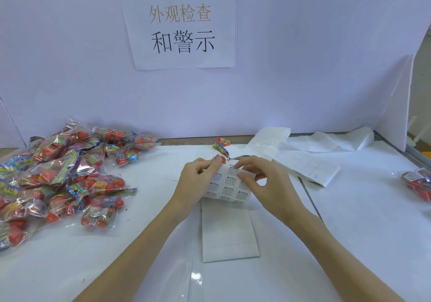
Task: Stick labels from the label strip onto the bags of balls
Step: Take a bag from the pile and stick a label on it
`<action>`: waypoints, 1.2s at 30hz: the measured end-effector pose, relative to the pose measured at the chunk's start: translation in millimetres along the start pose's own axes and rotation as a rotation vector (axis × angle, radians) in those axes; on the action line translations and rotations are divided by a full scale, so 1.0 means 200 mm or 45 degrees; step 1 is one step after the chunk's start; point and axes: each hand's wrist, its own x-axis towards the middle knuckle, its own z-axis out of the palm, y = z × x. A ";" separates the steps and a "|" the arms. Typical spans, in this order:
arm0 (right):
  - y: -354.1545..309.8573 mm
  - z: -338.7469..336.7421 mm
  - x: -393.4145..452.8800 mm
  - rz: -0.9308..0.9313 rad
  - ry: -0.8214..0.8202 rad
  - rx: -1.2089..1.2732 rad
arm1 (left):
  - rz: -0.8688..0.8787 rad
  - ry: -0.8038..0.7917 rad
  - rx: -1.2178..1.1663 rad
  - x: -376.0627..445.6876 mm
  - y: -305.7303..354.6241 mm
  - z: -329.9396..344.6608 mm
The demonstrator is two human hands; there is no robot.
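Observation:
A label strip (227, 186) of small white warning labels lies in the middle of the table, its bare backing paper (229, 234) trailing toward me. My left hand (198, 180) holds the strip's upper left edge together with a bag of red balls (221, 156), which is mostly hidden behind the fingers. My right hand (258, 175) pinches at the strip's upper right part with thumb and forefinger. A large pile of bags of balls (63, 173) covers the left side of the table. One bag bearing a label (417, 182) lies at the far right edge.
Spent white backing paper (307, 164) trails behind my right hand toward the back wall. A white partition with a printed paper sign (182, 28) closes the back. A white foam board (396, 105) leans at the right. The table (349, 231) is covered in white.

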 end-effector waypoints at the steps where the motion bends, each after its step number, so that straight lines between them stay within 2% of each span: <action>1: 0.00 0.01 0.00 -0.001 0.005 -0.006 | 0.002 0.027 -0.001 0.00 -0.01 0.01; 10: 0.02 0.03 -0.01 -0.018 -0.030 -0.049 | 0.067 0.161 0.052 -0.01 -0.04 0.05; 16: -0.01 0.04 -0.02 -0.057 0.086 -0.059 | 0.045 0.186 0.039 -0.01 -0.05 0.05; 28: -0.01 0.04 0.00 0.144 0.005 -0.010 | 0.167 0.184 0.163 -0.02 -0.08 0.07; 32: -0.01 0.05 0.00 0.094 0.009 -0.056 | 0.142 0.177 0.138 -0.03 -0.08 0.07; 36: 0.00 0.03 -0.02 -0.105 0.056 -0.192 | 0.091 0.192 0.111 -0.02 -0.08 0.07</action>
